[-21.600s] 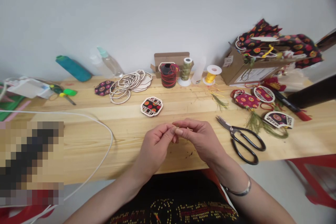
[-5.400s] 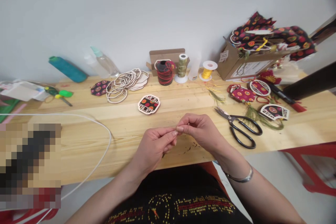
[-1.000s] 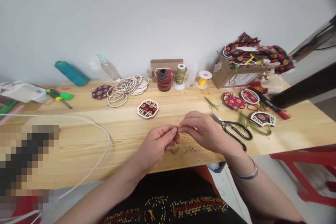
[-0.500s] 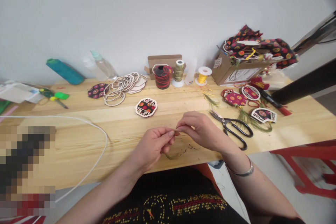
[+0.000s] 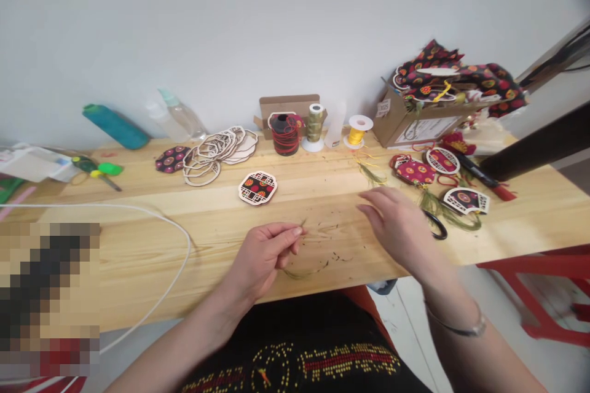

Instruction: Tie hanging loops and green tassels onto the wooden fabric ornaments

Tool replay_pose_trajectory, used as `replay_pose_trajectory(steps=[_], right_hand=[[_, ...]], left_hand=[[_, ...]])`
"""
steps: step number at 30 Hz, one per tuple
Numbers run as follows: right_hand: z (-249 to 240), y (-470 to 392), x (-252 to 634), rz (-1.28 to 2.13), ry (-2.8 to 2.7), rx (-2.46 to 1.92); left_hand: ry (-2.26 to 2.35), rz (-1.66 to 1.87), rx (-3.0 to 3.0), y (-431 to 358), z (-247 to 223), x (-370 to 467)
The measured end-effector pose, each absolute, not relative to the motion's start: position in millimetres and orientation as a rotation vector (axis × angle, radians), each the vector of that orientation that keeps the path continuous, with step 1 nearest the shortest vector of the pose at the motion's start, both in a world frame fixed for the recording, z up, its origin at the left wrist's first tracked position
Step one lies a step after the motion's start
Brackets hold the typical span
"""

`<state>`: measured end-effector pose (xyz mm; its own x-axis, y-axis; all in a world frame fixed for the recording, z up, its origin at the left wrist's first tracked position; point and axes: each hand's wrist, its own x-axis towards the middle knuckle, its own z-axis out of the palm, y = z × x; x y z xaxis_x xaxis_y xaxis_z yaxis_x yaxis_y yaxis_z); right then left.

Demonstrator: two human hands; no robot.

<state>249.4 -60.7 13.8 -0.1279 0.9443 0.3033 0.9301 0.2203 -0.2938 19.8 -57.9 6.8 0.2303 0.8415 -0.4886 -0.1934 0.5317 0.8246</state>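
Between thumb and fingers, my left hand (image 5: 271, 252) pinches a small bunch of olive-green thread (image 5: 302, 274). A short tuft pokes up past the fingertips, and the strands trail below toward the table edge. My right hand (image 5: 396, 224) is off the thread with its thumb and fingers apart, over the black-handled scissors (image 5: 437, 225); most of the scissors are hidden beneath it. Dark thread scraps lie on the wood between the hands. Just beyond my left hand rests a wooden-framed patterned fabric piece (image 5: 258, 188).
Along the wall stand a red-and-black cord spool (image 5: 284, 135), a green-gold thread spool (image 5: 314, 126), a yellow spool (image 5: 357, 131) and a cardboard box (image 5: 405, 123) of fabric. Wooden frames (image 5: 216, 150) lie at left. Finished ornaments (image 5: 465, 201) lie at right. A white cable (image 5: 184, 252) curves across the left side.
My right hand has let go of the thread and moved right, over the scissors, its fingers now apart. My left hand stays nearly in place with the thread.
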Motion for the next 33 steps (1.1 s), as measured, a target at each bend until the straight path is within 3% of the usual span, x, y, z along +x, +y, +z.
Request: replay_pose_trajectory(steps=[5,16,20,27,33], right_hand=[[2.1,-91.5,295.2,-0.239,-2.19,-2.189],[-4.6,-101.3,303.9,-0.239,-2.191,-2.161],[6.8,-103.0,291.8,0.025,-2.039,-1.948],[19.3,-100.4,246.3,0.846,-1.753,-1.599],[32.8,-95.1,229.0,1.026,-1.99,-1.631]], left_hand=[[1.129,0.865,0.696,-57.1,4.0,17.9],[1.176,0.92,0.647,-57.4,-0.1,11.3],[1.184,0.918,0.631,-57.4,-0.1,10.9],[1.192,0.94,0.608,-55.9,1.2,13.9],[1.202,0.951,0.63,-57.0,3.2,13.2]])
